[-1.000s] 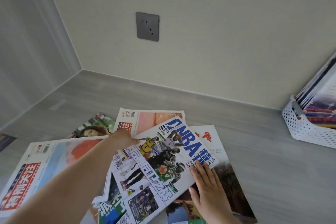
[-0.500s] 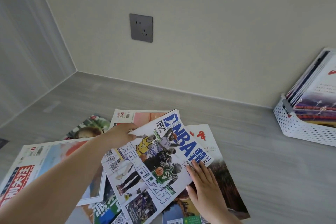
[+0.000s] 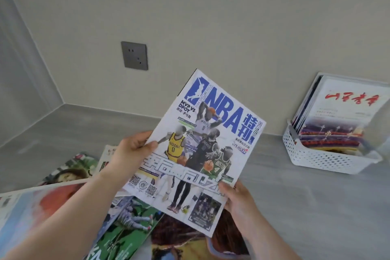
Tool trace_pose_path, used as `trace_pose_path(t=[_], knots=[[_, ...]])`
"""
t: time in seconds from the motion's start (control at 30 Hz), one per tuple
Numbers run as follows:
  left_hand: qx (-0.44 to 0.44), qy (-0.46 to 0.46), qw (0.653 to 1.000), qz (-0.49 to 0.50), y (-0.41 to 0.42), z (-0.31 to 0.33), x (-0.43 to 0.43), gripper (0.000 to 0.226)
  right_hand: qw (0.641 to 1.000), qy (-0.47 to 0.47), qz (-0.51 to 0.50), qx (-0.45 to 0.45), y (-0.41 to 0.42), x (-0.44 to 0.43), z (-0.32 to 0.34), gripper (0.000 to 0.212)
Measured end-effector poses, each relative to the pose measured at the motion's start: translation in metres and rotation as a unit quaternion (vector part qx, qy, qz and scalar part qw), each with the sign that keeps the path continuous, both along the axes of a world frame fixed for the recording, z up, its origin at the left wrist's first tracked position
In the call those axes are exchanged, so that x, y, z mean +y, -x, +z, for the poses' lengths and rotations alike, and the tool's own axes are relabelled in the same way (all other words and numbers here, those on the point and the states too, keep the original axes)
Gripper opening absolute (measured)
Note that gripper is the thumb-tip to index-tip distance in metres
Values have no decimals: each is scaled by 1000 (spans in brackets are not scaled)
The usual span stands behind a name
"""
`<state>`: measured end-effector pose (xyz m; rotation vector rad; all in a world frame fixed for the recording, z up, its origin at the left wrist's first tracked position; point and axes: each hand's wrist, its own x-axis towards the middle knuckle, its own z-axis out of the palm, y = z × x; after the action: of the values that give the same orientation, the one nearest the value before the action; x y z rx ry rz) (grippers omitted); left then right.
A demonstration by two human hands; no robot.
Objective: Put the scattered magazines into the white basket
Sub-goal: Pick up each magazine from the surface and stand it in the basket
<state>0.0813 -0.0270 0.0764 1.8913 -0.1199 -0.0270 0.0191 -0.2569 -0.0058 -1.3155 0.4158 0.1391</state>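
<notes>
In the head view the left hand [image 3: 130,154] pinches the left long edge of the NBA magazine [image 3: 202,143], thumb on the cover and fingers hidden behind it. The right hand [image 3: 238,198] grips the opposite long edge near the lower corner, thumb on top and fingers underneath. So held, the magazine hangs clear above the grey surface [image 3: 295,207], cover toward the camera. Its long axis runs from the near bottom edge by the right hand up and away, leaning right, with the masthead end toward the wall [image 3: 232,17]. Right of the right hand's grip lies a bare stretch of grey surface, and beyond it the white basket [image 3: 316,158] stands against the wall, well apart from the held magazine. The basket already holds upright magazines [image 3: 348,112] leaning back toward the wall. Under and left of the grip lie others: a green football magazine [image 3: 126,224], a brown landscape magazine [image 3: 190,243], a large red-and-white magazine [image 3: 31,213] and a cover with a portrait [image 3: 69,171]. Above the left hand a grey wall socket [image 3: 134,55] sits on the wall.
</notes>
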Motion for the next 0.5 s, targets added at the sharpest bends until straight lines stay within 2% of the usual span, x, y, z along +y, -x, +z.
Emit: trace_pose_path(t=[0.07,0.17,0.4,0.5], knots=[[-18,18,1000,6,6,6,-26,33,998,43,-14,-39,-2,-27,15,11],[-47,26,998,-22,10,13,-71,36,988,127,-58,-70,-2,-73,34,19],[-115,-44,992,-19,-2,36,-200,31,951,242,-148,-126,3,-188,57,26],[-127,-33,991,-20,-14,46,-255,33,929,293,-173,-144,1,-242,71,15]])
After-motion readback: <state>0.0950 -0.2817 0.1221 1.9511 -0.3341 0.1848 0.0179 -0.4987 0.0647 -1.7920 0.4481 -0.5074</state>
